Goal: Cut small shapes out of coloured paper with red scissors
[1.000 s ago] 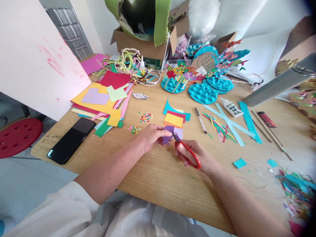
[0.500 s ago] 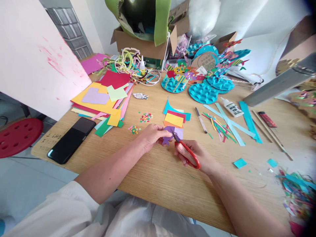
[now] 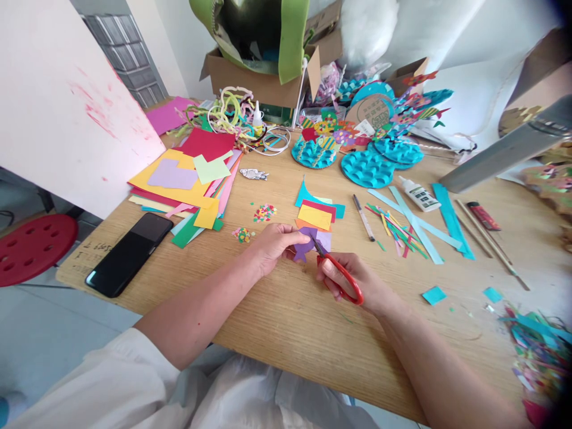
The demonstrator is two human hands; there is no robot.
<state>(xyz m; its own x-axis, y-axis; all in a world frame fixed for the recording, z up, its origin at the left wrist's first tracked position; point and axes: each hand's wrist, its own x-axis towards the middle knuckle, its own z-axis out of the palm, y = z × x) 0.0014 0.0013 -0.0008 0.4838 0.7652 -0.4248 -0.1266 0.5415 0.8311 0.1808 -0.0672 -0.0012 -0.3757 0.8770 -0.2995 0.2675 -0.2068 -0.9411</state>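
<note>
Between the thumb and fingers of my left hand point(image 3: 277, 245) is a dark purple paper piece point(image 3: 301, 249) with a notched lower end. My right hand point(image 3: 346, 275) grips red-handled scissors point(image 3: 343, 277), their blades at the right side of the purple paper. Just behind the hands lie a light purple piece point(image 3: 325, 241), a yellow rectangle point(image 3: 314, 216) and a blue curved scrap point(image 3: 306, 195). Two small heaps of paper dots, one nearer point(image 3: 243, 235) and one farther point(image 3: 264, 213), sit left of these papers.
A black phone point(image 3: 129, 255) and stacked coloured papers point(image 3: 170, 179) lie at left. Rightward are a pen point(image 3: 363, 217), thin strips point(image 3: 397, 229), a glue bottle point(image 3: 420, 194) and a grey cylinder point(image 3: 504, 146). Blue textured discs point(image 3: 366, 169) and a cardboard box point(image 3: 254, 80) stand behind.
Both hands remain in nearly the same place. The purple paper has shifted very slightly against the scissor blades.
</note>
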